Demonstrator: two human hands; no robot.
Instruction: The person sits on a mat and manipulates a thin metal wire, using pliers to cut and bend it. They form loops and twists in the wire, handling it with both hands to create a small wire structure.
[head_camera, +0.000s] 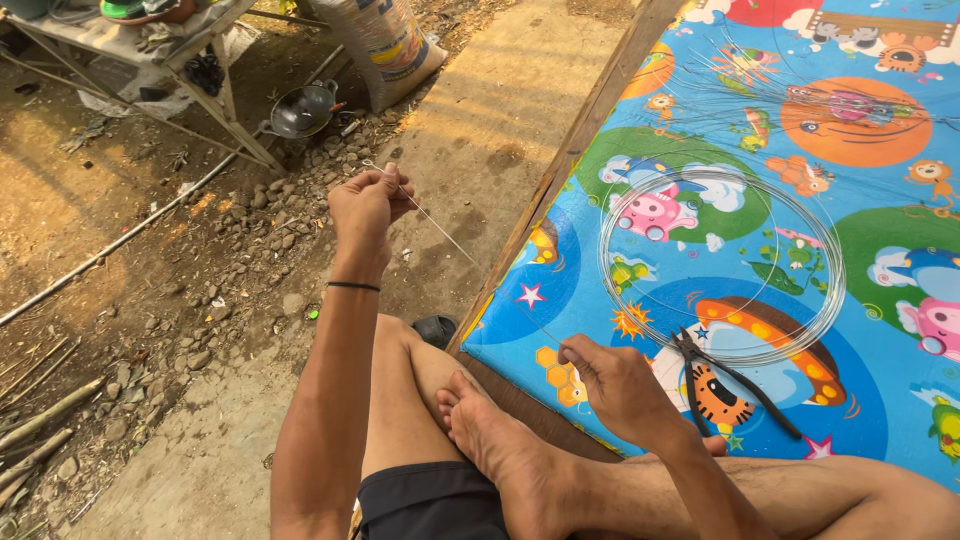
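My left hand (367, 205) is raised out over the ground, pinching the end of a thin silver wire (440, 232). The wire runs taut and diagonally down to my right hand (610, 385), which pinches it near the edge of a colourful cartoon-print mat (700, 60). A coil of the same wire (722, 268) lies flat on the mat just beyond my right hand. Black-handled pliers (730, 375) rest on the mat beside that hand. I sit with my legs crossed, one bare foot (490, 430) under the right wrist.
The mat covers a wooden platform with a plank edge (575, 150). More loose wire strands (830, 95) lie at the mat's far end. On the dirt ground are stones, bamboo poles (110, 245), a metal wok (300, 110), a sack (385, 40) and a rough wooden table (170, 45).
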